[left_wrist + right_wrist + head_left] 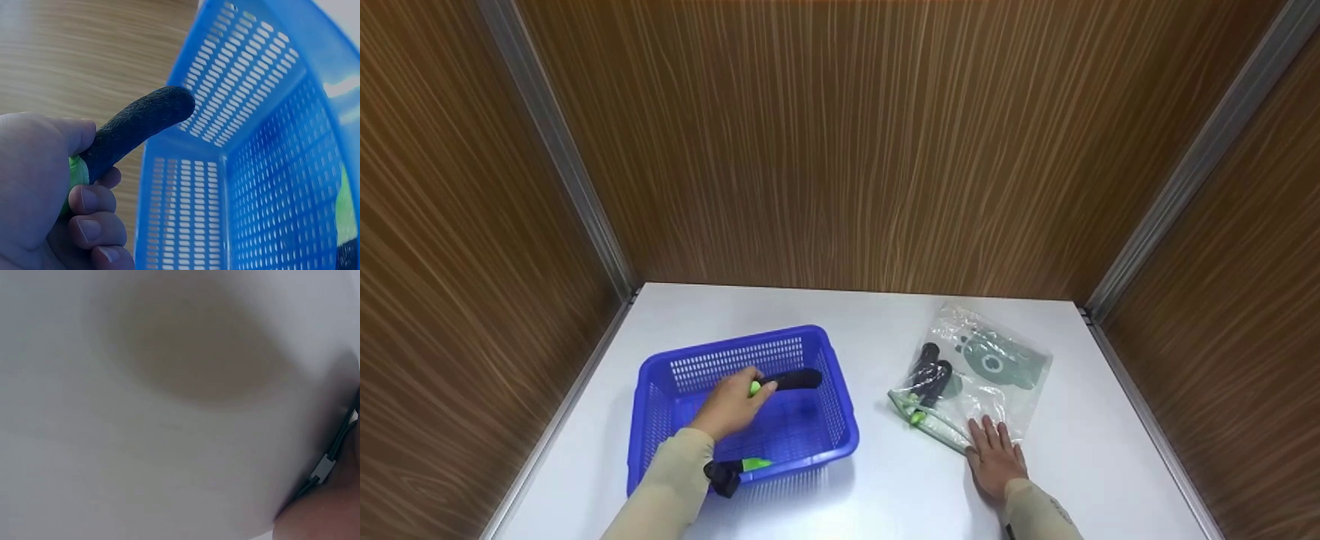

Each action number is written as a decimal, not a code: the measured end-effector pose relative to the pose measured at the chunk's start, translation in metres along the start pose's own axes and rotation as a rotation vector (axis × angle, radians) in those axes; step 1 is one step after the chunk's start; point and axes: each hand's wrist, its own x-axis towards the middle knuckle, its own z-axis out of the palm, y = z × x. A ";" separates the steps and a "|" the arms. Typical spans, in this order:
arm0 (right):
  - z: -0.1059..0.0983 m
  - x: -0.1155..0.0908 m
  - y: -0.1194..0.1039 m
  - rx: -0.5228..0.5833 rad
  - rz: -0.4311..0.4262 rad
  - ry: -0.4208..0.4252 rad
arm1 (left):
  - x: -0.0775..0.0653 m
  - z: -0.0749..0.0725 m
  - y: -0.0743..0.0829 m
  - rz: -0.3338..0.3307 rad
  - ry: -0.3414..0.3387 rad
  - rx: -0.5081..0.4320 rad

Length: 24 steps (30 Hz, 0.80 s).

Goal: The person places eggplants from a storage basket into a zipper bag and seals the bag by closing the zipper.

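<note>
My left hand [733,403] pinches an eggplant [795,379] by its green cap, over the blue basket [846,442]. The left wrist view shows the thumb and curled fingers around the cap, with the dark body [140,126] pointing away from the palm. Another eggplant's green cap [756,463] shows inside the basket's near side, partly hidden by the wrist camera. My right hand [996,463] rests with straight fingers on the near corner of a clear zip bag [1020,390]. Two dark eggplants [936,384] lie at the bag's left side, their green caps by its green-edged mouth.
The basket and bag stand apart on a white table [877,495]. Wood-grain panels [855,150] enclose the back and both sides. In the right wrist view, a dark green strip with a small pale slider [323,468] lies against the hand; the rest is blurred.
</note>
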 end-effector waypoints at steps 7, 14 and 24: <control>0.001 0.000 0.001 -0.007 -0.007 0.009 | -0.005 0.001 0.015 0.061 -0.002 0.007; 0.002 0.000 0.001 -0.011 -0.003 -0.001 | -0.012 0.002 0.031 0.119 -0.028 -0.029; 0.001 0.001 0.000 -0.030 0.026 -0.022 | -0.017 0.013 0.054 0.206 -0.024 -0.031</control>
